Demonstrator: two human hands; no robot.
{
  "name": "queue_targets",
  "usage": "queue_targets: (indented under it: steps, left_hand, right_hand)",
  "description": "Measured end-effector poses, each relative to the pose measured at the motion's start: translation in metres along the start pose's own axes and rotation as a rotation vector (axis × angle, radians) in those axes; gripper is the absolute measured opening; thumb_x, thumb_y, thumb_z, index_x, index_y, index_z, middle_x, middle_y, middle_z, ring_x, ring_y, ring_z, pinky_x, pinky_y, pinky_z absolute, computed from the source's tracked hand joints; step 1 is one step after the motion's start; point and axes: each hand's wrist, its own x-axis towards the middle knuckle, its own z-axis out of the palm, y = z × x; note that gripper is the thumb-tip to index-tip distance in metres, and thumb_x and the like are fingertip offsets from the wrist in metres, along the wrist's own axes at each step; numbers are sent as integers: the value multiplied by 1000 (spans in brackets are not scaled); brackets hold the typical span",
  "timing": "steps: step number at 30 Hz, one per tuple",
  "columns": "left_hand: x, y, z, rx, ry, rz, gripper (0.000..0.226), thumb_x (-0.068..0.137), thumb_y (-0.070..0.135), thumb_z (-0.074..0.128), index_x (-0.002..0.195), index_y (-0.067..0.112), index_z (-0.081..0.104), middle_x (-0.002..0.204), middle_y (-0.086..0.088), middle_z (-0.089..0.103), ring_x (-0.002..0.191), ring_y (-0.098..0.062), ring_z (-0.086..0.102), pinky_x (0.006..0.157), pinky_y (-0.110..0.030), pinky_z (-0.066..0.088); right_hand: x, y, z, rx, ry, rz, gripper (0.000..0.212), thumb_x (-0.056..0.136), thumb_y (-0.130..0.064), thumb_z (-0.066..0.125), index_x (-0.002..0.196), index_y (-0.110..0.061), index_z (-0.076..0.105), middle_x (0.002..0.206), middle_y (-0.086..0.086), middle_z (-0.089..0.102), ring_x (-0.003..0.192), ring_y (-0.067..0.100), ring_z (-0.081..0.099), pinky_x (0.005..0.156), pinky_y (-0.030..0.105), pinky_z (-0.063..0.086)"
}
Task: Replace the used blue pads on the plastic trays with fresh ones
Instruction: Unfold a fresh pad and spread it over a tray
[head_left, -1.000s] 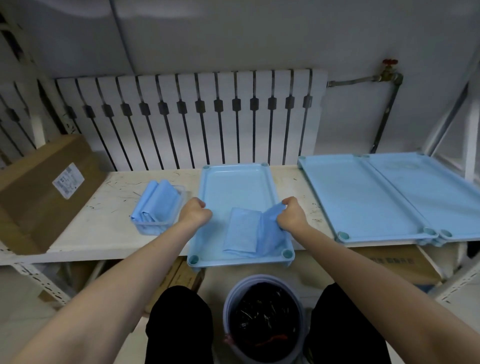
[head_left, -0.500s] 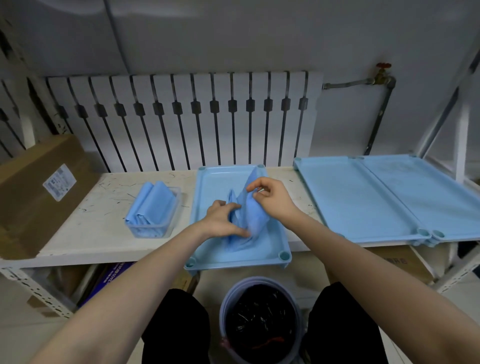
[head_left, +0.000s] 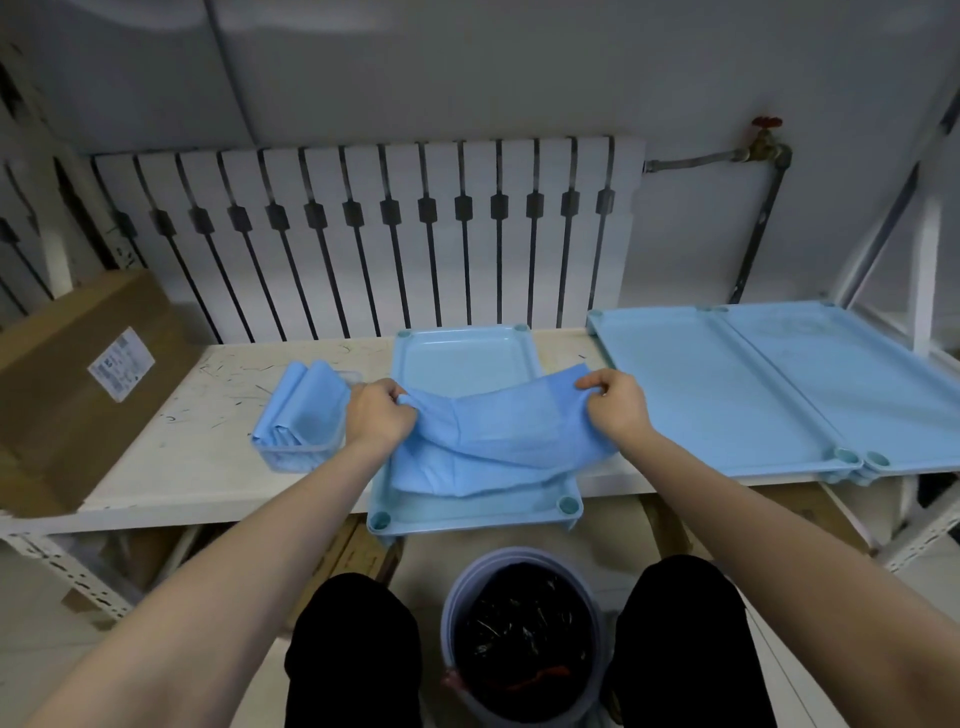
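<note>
You hold the blue pad (head_left: 498, 431) with both hands over the middle tray (head_left: 462, 364). Your left hand (head_left: 375, 415) pinches its left edge, and your right hand (head_left: 615, 404) pinches its right edge. The pad is half unfolded, and its lower part lies on the tray. A clear box (head_left: 304, 452) with folded pads (head_left: 306, 400) stands just beside your left hand. Two more trays (head_left: 779, 384) lie at the right on the table (head_left: 182, 457). A bucket (head_left: 519, 639) stands between your knees.

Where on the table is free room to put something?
Bare tabletop lies between the cardboard box and the bin of folded pads. A narrow strip separates the middle tray from the right trays. The middle tray is crowded.
</note>
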Motion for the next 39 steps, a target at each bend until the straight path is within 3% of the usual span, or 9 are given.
queue_targets:
  steps: [5,9,17,20,23,26,32,35,39]
  left_hand:
    - [3,3,2,-57,55,-15,7,84,10,51,82,9,57,104,-22,57,86,-33,54,66,-30,37]
    - [6,17,-1,-228,41,-46,18,86,6,48,70,14,46,77,-7,52,76,-31,51,55,-28,33]
    - [2,43,14,-328,-50,-45,23,84,6,47,66,19,40,72,-5,52,77,-31,59,74,-44,49]
    - [3,50,13,-334,-30,-21,24,84,6,46,66,19,40,71,-6,52,72,-24,51,67,-34,41]
    - [7,61,2,-388,34,8,23,84,4,47,67,18,42,70,-4,50,69,-21,46,64,-30,36]
    - [11,74,-12,-408,197,57,13,85,4,47,76,13,49,90,-14,56,62,-13,42,63,-26,34]
    - [20,108,-19,-495,298,143,16,95,13,46,106,5,54,118,-6,42,71,-6,47,76,-22,40]
    - [24,119,-9,-507,54,242,34,96,16,50,129,12,48,129,-2,46,92,-10,51,88,-27,45]
    - [16,102,28,-294,-198,248,70,91,12,57,150,13,21,149,-7,26,129,-24,43,106,-35,39]
  right_hand:
    - [1,33,3,-139,-67,83,38,85,6,40,108,-5,68,126,10,61,117,27,54,96,27,41]
    - [-1,44,7,-283,-157,68,32,86,1,47,111,-3,68,127,12,57,115,27,55,97,28,41]
    - [-19,11,18,-557,-587,-418,90,70,-28,73,147,-23,27,156,1,13,142,23,19,114,50,21]
    - [-18,11,24,-754,-486,-421,77,75,-37,69,142,-20,35,147,3,35,133,25,35,108,48,30]
    - [-11,13,23,-560,-190,-339,18,86,-16,55,103,-14,61,96,6,61,91,29,58,70,32,45]
    - [-2,7,14,-268,-183,-255,18,90,-14,53,73,-18,56,63,1,50,64,24,51,51,28,33]
    - [-5,-31,-4,61,-394,-182,17,96,-21,52,80,-16,56,75,-4,57,69,13,55,55,21,39]
    - [-3,-34,-6,170,-436,-13,17,95,-24,55,105,-10,57,94,4,62,85,22,62,61,24,47]
    - [-4,-13,-5,-45,-334,34,16,91,-14,51,77,-8,49,71,3,49,72,23,51,53,25,35]
